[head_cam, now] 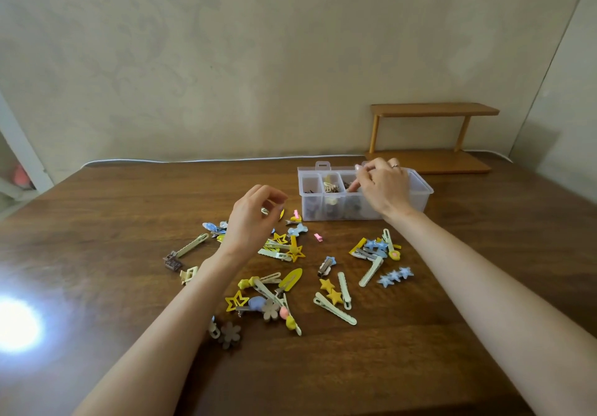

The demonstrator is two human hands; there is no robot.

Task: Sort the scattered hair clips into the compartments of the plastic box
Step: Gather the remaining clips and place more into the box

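Observation:
Several hair clips (292, 281) in yellow, blue, pale green, brown and pink lie scattered on the wooden table. The clear plastic box (420, 186) stands behind them, with dark and beige clips in its left compartments. My right hand (384, 189) reaches over the box. Its fingers bend down into the third compartment from the left, and the hand hides whether they hold a clip. My left hand (253, 218) hovers over the back of the pile with its fingers curled. It seems to pinch a small yellow and silver clip (282, 214).
A small wooden two-level shelf (433, 137) stands at the back right against the wall. A white cable (193, 160) runs along the table's far edge. A bright light reflection (16, 325) glares on the table at the near left.

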